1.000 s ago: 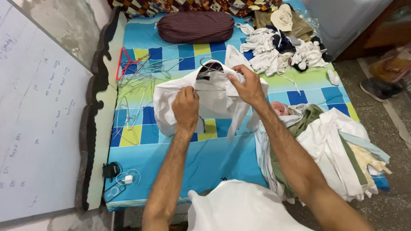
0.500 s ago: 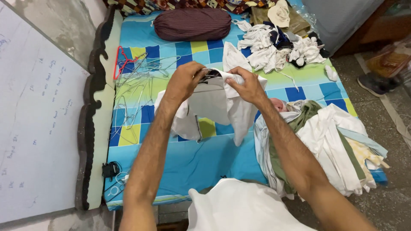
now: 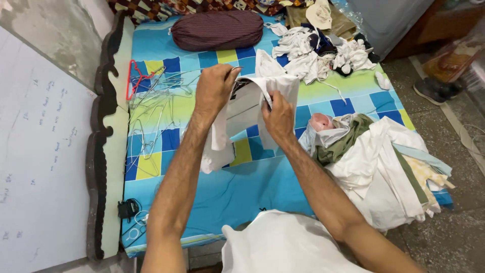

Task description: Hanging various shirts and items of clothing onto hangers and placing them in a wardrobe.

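A white shirt (image 3: 241,114) on a metal wire hanger hangs lifted above the bed's blue, yellow and green checked sheet (image 3: 232,187). My left hand (image 3: 214,88) grips the hanger's top at the shirt's collar. My right hand (image 3: 278,117) pinches the shirt's front edge just below the collar, to the right of my left hand. The shirt's lower part dangles over the sheet.
Several wire hangers (image 3: 156,106) and a red hanger (image 3: 132,80) lie at the bed's left. A striped bolster (image 3: 217,29) and a heap of white clothes (image 3: 316,53) lie at the far end. A larger clothes pile (image 3: 384,167) fills the right. A charger with cables (image 3: 132,215) sits near left.
My left hand rose from the shirt's front to the hanger top and lifted the shirt off the sheet. My right hand dropped from the collar to the front edge.
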